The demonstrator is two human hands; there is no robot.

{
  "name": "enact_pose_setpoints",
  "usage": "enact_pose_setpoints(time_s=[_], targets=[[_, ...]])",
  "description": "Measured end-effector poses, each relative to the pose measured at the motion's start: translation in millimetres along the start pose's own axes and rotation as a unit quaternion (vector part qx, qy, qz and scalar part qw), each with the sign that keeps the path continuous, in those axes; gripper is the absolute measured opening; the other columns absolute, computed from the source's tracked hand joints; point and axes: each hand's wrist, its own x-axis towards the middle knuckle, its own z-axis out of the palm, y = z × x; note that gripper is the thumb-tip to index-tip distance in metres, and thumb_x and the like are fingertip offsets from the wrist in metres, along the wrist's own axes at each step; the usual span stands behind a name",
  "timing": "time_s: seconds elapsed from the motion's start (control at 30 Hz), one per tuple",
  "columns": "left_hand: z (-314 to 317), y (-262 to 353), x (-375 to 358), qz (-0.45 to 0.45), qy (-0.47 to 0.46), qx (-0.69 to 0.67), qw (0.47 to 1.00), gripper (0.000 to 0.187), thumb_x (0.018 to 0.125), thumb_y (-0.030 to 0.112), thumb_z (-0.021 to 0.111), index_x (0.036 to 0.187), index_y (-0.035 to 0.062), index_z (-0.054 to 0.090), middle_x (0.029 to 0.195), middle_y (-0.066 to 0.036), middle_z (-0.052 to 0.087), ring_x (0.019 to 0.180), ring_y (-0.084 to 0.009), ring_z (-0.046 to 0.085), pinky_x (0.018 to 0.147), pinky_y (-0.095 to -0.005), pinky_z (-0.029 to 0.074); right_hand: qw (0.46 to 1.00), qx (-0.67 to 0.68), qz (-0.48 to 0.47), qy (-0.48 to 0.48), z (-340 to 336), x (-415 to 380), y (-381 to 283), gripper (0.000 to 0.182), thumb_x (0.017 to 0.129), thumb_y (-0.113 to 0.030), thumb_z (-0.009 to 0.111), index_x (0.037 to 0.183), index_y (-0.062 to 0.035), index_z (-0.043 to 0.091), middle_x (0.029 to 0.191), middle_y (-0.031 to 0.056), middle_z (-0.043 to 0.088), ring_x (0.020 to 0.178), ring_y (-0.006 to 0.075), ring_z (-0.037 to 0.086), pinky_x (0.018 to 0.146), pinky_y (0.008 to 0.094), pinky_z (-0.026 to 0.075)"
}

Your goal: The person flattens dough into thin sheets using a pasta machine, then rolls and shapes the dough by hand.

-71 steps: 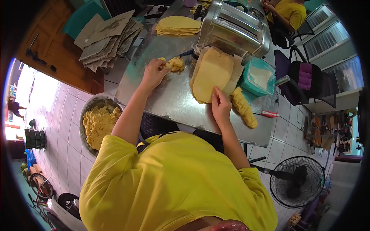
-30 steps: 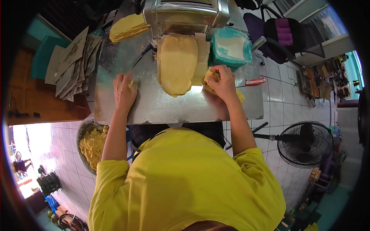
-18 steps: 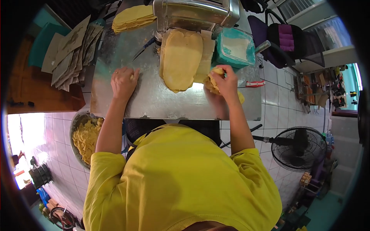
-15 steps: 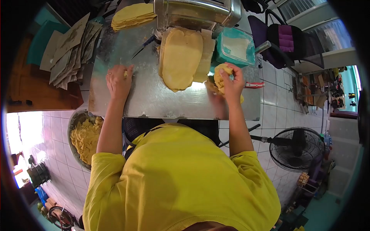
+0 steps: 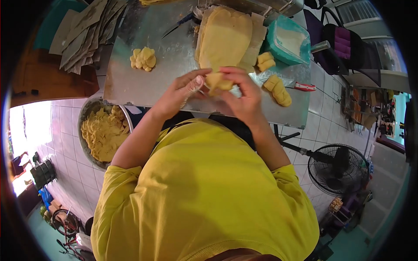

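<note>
Near the front edge of the metal table (image 5: 126, 87), my left hand (image 5: 183, 93) and my right hand (image 5: 246, 93) hold one yellow dough piece (image 5: 217, 82) between their fingers. Just beyond them lies a stack of flat dough sheets (image 5: 226, 37) on brown paper. To the right rest a long dough lump (image 5: 277, 90) and a smaller dough lump (image 5: 265, 61). A cluster of small dough bits (image 5: 143, 59) sits at the left of the tabletop.
A teal tub of white powder (image 5: 289, 41), a red-handled tool (image 5: 305, 87) and a knife (image 5: 177, 25) are on the table. A metal machine (image 5: 278, 5) stands at the back. A large bowl of dough (image 5: 104, 135) is below left; a fan (image 5: 337, 169) stands right.
Both hands have come together at the front middle, now around a dough piece. My left hand has left the small bits at the left; my right has left the right side. The view has shifted.
</note>
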Motion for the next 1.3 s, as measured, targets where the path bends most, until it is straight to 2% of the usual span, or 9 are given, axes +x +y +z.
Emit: enact_pose_setpoints(time_s=[0.2,0.27,0.53,0.8,0.9,1.1,1.13,1.2,1.3], targets=[[-8.0,-0.7,-8.6,-0.026,0.014,-0.115,0.993,0.043,0.086,0.020,0.065,0.116,-0.0043,0.047,0.103,-0.009,0.057,0.095,-0.0158,0.058,0.083,-0.0276,0.050,0.997,-0.006,-0.005,-0.074,24.5,2.4,-0.4,0.032,0.073,0.001,0.070,0.103,-0.0009,0.058,0.101,0.0116,0.059,0.086,0.0240,0.061,0.075,0.0302,0.050],[-9.8,-2.1,-12.1,-0.034,0.026,-0.116,0.992,0.040,0.085,0.018,0.065,0.114,-0.0030,0.047,0.101,-0.009,0.057,0.094,-0.0162,0.058,0.082,-0.0274,0.050,0.986,0.078,0.077,-0.124,25.5,2.0,-6.5,0.033,0.074,0.001,0.068,0.105,-0.0005,0.059,0.100,0.0115,0.058,0.083,0.0239,0.061,0.073,0.0298,0.050],[-7.8,-1.9,-12.4,-0.086,0.042,-0.166,0.982,0.029,0.085,0.009,0.063,0.107,0.0023,0.047,0.098,-0.008,0.058,0.088,-0.0157,0.061,0.073,-0.0247,0.052,0.985,0.014,0.001,-0.174,31.7,11.5,-6.3,0.038,0.074,0.008,0.061,0.111,0.0002,0.056,0.094,0.0118,0.056,0.078,0.0261,0.059,0.068,0.0316,0.050],[-11.6,-5.4,-6.5,0.012,0.154,-0.200,0.968,0.023,0.081,-0.004,0.059,0.099,0.0023,0.047,0.089,-0.009,0.058,0.076,-0.0160,0.059,0.067,-0.0271,0.049,0.982,-0.097,-0.032,-0.160,41.8,15.5,-2.8,0.032,0.071,0.012,0.059,0.100,0.0001,0.057,0.086,0.0121,0.058,0.078,0.0298,0.060,0.065,0.0312,0.050],[-16.4,-8.1,-5.6,0.036,0.175,-0.233,0.956,0.023,0.081,-0.003,0.058,0.099,0.0033,0.047,0.088,-0.009,0.058,0.075,-0.0168,0.058,0.066,-0.0267,0.048,0.987,-0.072,-0.028,-0.144,49.3,20.9,8.7,0.021,0.075,0.008,0.061,0.093,0.0002,0.057,0.081,0.0098,0.059,0.073,0.0239,0.061,0.062,0.0287,0.048],[-42.6,12.1,-12.3,0.106,0.250,-0.269,0.924,0.027,0.084,0.000,0.053,0.110,0.0018,0.045,0.099,-0.013,0.056,0.081,-0.0210,0.058,0.074,-0.0302,0.050,0.964,0.043,0.259,-0.053,58.4,40.7,24.8,0.017,0.083,-0.001,0.060,0.100,-0.0002,0.058,0.087,0.0096,0.062,0.076,0.0146,0.059,0.068,0.0257,0.048],[-47.3,16.8,-14.3,0.110,0.252,-0.266,0.924,0.027,0.084,0.000,0.053,0.110,0.0018,0.045,0.099,-0.013,0.056,0.081,-0.0210,0.058,0.074,-0.0302,0.050,0.964,0.047,0.255,-0.054,62.6,44.8,30.3,0.017,0.083,-0.001,0.060,0.100,-0.0002,0.058,0.087,0.0096,0.062,0.076,0.0146,0.059,0.068,0.0257,0.048],[-52.7,25.5,-19.8,0.133,0.185,-0.327,0.917,0.031,0.088,0.001,0.045,0.119,0.0001,0.042,0.107,-0.015,0.054,0.089,-0.0247,0.059,0.078,-0.0320,0.051,0.991,-0.028,0.078,-0.107,74.2,46.7,35.0,0.027,0.080,0.002,0.058,0.107,0.0001,0.057,0.104,0.0132,0.060,0.093,0.0219,0.060,0.080,0.0310,0.049],[-49.3,28.0,-16.5,0.139,0.213,-0.201,0.946,0.034,0.092,0.006,0.040,0.125,-0.0008,0.039,0.112,-0.015,0.053,0.096,-0.0269,0.059,0.084,-0.0343,0.050,0.984,-0.094,-0.030,-0.146,88.2,50.9,21.9,0.037,0.076,0.001,0.059,0.112,-0.0033,0.057,0.124,0.0144,0.051,0.114,0.0320,0.049,0.095,0.0399,0.041]])
